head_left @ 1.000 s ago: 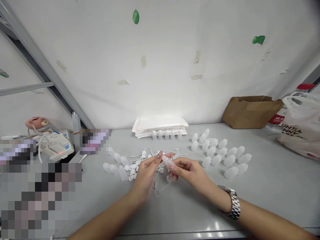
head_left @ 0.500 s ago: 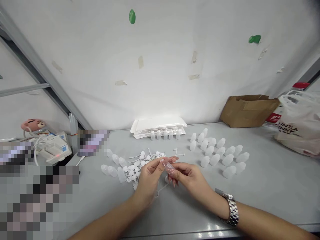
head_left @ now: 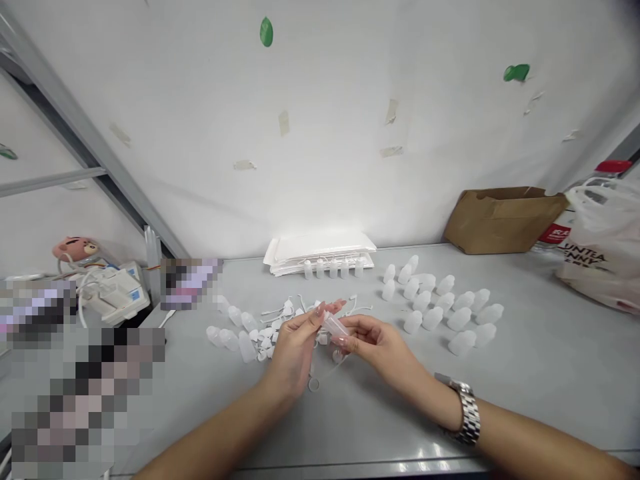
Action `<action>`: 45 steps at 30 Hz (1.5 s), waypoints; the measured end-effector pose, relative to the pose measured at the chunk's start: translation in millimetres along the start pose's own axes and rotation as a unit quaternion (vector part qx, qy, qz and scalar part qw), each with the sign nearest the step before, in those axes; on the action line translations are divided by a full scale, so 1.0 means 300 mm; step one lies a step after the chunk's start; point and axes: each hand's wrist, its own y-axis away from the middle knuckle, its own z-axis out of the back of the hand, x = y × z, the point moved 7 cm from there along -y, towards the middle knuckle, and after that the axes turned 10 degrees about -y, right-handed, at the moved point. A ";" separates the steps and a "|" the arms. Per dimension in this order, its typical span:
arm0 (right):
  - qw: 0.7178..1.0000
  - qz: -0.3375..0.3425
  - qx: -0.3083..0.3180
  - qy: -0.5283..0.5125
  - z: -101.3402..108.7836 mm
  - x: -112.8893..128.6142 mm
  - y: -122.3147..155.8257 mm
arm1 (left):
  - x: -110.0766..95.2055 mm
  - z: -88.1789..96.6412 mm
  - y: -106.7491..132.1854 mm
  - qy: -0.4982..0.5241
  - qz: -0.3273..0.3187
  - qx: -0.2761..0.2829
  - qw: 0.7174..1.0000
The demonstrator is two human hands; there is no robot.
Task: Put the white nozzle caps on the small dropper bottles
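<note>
Between my two hands a small translucent plastic bottle lies tilted, its neck toward the upper left. My right hand grips the lower end with thumb and fingers. At the neck end, the thumb and fingers of my left hand are pinched together; any small part between them is hidden. Beneath and left of the hands spreads a pile of small white caps, some with thin straps. A strap with a ring shows just below the hands.
Several bottles stand in groups at the right and left. A short row of bottles stands before stacked white sheets. Farther out are a cardboard box, a plastic bag and a power strip with cables.
My left thumb has moved up and left toward the bottle's neck end, so more of the bottle shows. My right hand keeps its grip. The view has shifted slightly.
</note>
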 end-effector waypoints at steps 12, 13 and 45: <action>1.000 0.009 -0.022 -0.010 0.020 -0.002 0.002 | 0.000 0.020 -0.013 -0.005 0.009 -0.014 1.000; 0.999 0.008 -0.017 -0.027 0.021 -0.006 0.000 | -0.002 0.019 -0.012 -0.016 0.007 -0.016 1.000; 0.995 0.029 -0.068 -0.066 0.106 0.051 -0.011 | -0.107 0.045 -0.013 -0.540 -0.203 0.057 0.815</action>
